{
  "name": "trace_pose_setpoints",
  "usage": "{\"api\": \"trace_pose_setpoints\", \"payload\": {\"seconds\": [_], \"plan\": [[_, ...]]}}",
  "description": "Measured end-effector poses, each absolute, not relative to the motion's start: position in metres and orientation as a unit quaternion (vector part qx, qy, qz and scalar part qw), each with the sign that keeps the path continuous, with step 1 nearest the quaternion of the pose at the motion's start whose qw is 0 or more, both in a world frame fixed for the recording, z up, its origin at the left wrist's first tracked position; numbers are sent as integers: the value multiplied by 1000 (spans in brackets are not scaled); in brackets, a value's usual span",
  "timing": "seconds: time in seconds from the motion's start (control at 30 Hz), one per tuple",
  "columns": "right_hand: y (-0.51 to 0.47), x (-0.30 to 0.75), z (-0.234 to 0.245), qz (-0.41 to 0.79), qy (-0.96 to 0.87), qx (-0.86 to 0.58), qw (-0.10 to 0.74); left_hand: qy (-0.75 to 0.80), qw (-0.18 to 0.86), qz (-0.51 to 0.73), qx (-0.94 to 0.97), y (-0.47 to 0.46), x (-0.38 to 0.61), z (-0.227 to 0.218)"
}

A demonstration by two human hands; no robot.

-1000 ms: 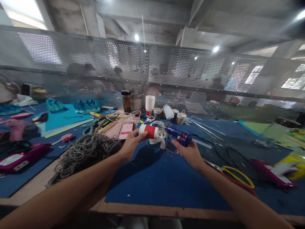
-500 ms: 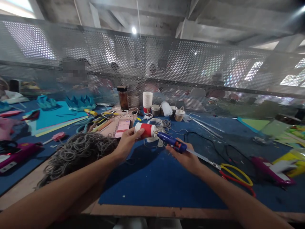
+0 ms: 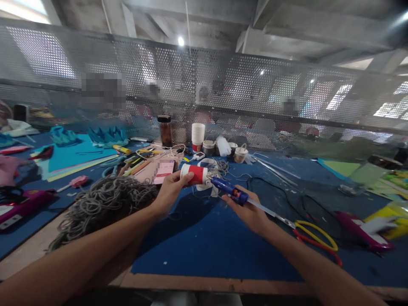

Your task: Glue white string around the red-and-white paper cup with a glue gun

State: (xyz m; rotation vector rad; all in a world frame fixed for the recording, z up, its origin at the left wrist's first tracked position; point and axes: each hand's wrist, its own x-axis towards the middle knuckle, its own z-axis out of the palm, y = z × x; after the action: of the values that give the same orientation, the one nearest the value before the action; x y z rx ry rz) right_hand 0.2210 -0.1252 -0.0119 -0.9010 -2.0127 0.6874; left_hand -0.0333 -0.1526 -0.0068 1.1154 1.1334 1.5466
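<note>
My left hand [image 3: 170, 191] grips a red and white paper cup [image 3: 194, 174], held on its side above the blue mat [image 3: 210, 242]. My right hand [image 3: 247, 210] is closed round a blue glue gun [image 3: 228, 190]. The gun's nozzle points left and touches or nearly touches the cup's side. White ribbon or string [image 3: 213, 178] lies tangled just behind the cup.
A heap of grey cord [image 3: 102, 204] lies at my left forearm. Yellow-handled scissors [image 3: 306, 233] lie right of my right hand. A stack of paper cups [image 3: 198, 136], a brown jar [image 3: 165, 130], small pots, coloured paper sheets [image 3: 79, 155] and pink glue guns [image 3: 22, 204] stand around. A perforated metal screen [image 3: 223, 93] closes the back.
The glue gun has swung down and left, bringing its nozzle against the cup. The cup has stayed in my left hand, almost still.
</note>
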Motion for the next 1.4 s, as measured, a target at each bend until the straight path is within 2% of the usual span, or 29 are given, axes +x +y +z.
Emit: {"api": "trace_pose_setpoints", "payload": {"seconds": [1.4], "plan": [[-117, 223, -17, 219, -807, -378, 398, 495, 412, 587, 490, -160, -30, 0]]}}
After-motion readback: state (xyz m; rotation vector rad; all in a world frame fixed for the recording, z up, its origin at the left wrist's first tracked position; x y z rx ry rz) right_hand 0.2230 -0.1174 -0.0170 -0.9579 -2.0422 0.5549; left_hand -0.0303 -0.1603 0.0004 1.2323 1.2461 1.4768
